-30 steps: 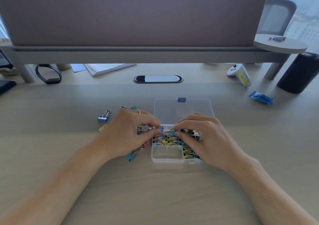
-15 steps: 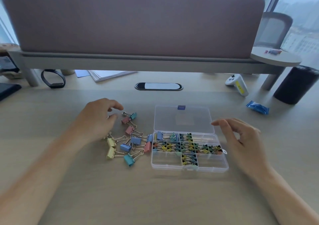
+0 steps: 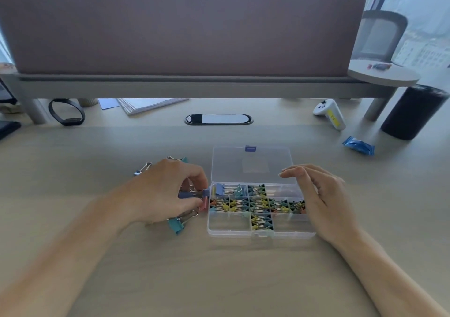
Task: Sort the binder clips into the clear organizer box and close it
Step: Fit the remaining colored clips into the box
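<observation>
On the pale worktop (image 3: 219, 280), near its middle, the clear organizer box (image 3: 231, 234) lies open. Its lid (image 3: 253, 168) is folded back flat behind it, with a small blue latch (image 3: 250, 148) at the lid's far edge. Rows of small binder clips (image 3: 260, 204) in yellow, green and dark tones fill the middle compartments, and a larger blue clip (image 3: 220, 189) lies in the back-left one.

The person's left hand (image 3: 168, 192) is just beside the box's left wall. Its thumb and fingers pinch a blue binder clip (image 3: 192, 194), whose end reaches the box's edge. Loose clips show around this hand: a teal clip (image 3: 176, 225) below it, a pink clip (image 3: 203, 205) against the box's left wall, and another teal clip (image 3: 183, 159) and a light blue clip (image 3: 141, 170) beyond the knuckles.

The right hand (image 3: 323, 195) is at the box's right end, fingers relaxed and gently curved, holding nothing (whether it touches the box cannot be told). Its fingertips point toward the lid's near right corner.

Farther back lie a white controller (image 3: 330, 113), a blue packet (image 3: 358, 145), a black cylinder (image 3: 411, 112), a black band (image 3: 66, 112) and a stack of papers (image 3: 148, 105), all below a mauve divider panel (image 3: 180, 24).
</observation>
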A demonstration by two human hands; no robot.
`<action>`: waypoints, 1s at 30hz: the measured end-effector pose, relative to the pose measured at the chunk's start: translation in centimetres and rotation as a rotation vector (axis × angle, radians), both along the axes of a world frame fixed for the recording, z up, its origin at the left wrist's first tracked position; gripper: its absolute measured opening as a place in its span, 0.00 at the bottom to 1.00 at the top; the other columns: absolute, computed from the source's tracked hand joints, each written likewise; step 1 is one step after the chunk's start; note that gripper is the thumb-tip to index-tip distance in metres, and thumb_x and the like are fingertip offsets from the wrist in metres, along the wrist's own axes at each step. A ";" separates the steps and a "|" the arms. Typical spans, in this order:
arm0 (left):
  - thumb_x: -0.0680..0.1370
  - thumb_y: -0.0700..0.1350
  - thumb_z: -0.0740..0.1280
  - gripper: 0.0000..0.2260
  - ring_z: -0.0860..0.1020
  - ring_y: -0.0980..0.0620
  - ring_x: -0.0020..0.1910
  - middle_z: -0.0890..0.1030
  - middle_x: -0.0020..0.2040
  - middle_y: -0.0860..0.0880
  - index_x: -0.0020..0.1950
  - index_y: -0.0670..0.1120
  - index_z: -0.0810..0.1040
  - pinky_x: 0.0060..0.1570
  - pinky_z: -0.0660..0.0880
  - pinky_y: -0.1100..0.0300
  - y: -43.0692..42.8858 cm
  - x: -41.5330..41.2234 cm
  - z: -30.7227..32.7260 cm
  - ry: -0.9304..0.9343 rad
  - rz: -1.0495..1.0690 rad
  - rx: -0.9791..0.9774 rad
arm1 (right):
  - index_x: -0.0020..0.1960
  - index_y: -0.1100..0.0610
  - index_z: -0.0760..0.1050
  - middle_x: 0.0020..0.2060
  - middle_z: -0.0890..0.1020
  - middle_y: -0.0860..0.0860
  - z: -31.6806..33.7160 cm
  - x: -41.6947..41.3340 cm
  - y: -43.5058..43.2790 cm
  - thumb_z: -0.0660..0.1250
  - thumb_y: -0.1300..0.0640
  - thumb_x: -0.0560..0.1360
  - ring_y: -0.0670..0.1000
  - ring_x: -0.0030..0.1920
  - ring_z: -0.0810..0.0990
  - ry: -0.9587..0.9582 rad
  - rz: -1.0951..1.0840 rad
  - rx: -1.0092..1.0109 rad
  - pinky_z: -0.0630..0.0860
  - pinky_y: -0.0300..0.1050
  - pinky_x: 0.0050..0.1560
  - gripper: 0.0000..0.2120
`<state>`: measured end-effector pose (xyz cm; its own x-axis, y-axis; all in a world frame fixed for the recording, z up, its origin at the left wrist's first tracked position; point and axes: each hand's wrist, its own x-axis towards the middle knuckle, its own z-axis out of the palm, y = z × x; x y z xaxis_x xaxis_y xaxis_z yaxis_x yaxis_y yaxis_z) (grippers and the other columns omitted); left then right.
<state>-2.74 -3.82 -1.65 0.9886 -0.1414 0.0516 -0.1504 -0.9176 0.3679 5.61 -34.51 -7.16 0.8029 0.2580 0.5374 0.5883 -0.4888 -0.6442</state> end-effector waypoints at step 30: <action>0.75 0.53 0.72 0.05 0.75 0.64 0.48 0.77 0.47 0.63 0.46 0.60 0.76 0.46 0.67 0.70 -1.5 0.2 -0.3 0.042 0.024 -0.006 | 0.52 0.49 0.86 0.48 0.84 0.36 0.2 -0.4 -0.2 0.54 0.40 0.84 0.35 0.55 0.80 0.018 0.003 -0.119 0.69 0.24 0.53 0.24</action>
<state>-2.51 -5.29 -1.93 0.9930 -0.1179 0.0109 -0.1132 -0.9185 0.3788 5.22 -34.66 -6.97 0.8114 0.3221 0.4878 0.5786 -0.5608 -0.5922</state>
